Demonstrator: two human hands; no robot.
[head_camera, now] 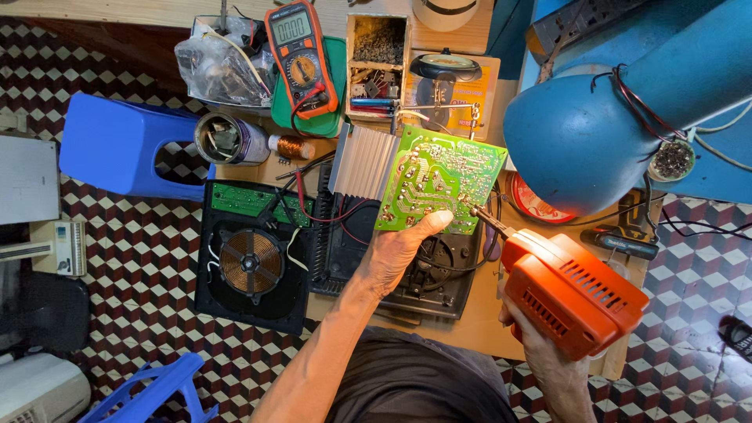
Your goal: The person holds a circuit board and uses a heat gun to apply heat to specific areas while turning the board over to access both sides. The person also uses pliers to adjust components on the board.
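My left hand (398, 249) holds up a green circuit board (439, 180) by its lower edge, solder side toward me, with a ribbed aluminium heat sink (362, 162) fixed at its left end. My right hand (540, 345) grips an orange soldering gun (572, 290). The gun's metal tip (479, 213) touches the lower right corner of the board. Red and black wires run from the board down into an opened black appliance housing (345, 258) on the bench.
A second open black housing with a copper coil (251, 260) lies to the left. A multimeter (301, 59), a parts box (376, 66), a tin can (229, 139), a blue lamp (595, 125) and a blue stool (125, 145) surround the work spot.
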